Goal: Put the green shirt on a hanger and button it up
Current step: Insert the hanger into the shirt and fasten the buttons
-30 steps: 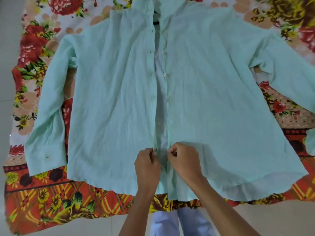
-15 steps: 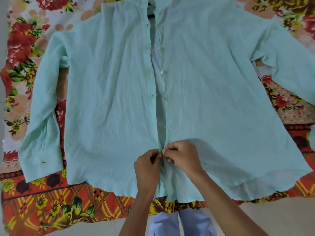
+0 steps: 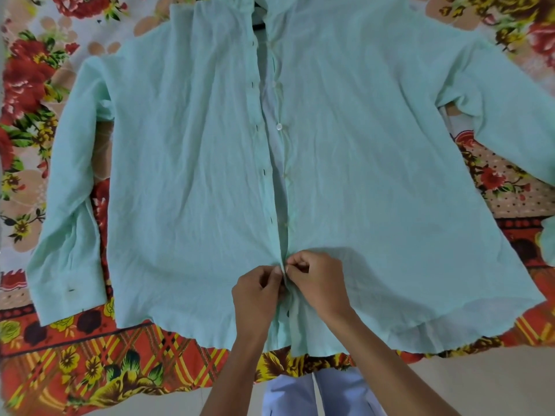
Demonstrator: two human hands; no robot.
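The green shirt lies flat, front up, on a floral sheet, collar at the far end and hem near, sleeves spread out to the left and right. A dark bit of hanger shows inside the collar opening at the far edge. The front placket stands open down most of its length, with one white button plain to see midway. Low on the placket, the left hand pinches the left front edge and the right hand pinches the right edge, fingertips meeting with the cloth between them. Light trousers show at the near edge.
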